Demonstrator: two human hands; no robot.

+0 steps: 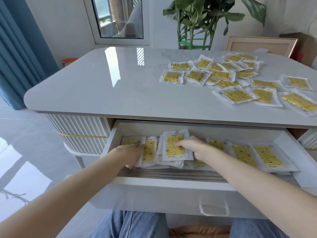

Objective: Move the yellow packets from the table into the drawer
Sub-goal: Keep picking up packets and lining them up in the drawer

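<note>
In the open white drawer (pixel 188 129) my right hand (pixel 193 149) pinches one yellow star-printed packet in clear plastic (pixel 173 152), with the thumb on its face. It stands tilted up over the others. My left hand (pixel 132 153) lies on the packets at the drawer's left (pixel 149 152); I cannot tell if it truly grips them. Many more yellow packets (pixel 223 74) lie scattered on the right side of the glossy grey table (pixel 103 83).

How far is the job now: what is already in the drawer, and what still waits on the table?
Partly done. Done: a row of packets lies in the open drawer. In hand: the right hand pinches a raised packet there; the left hand grips the neighbouring packets. Left: many loose packets lie on the table.
</note>
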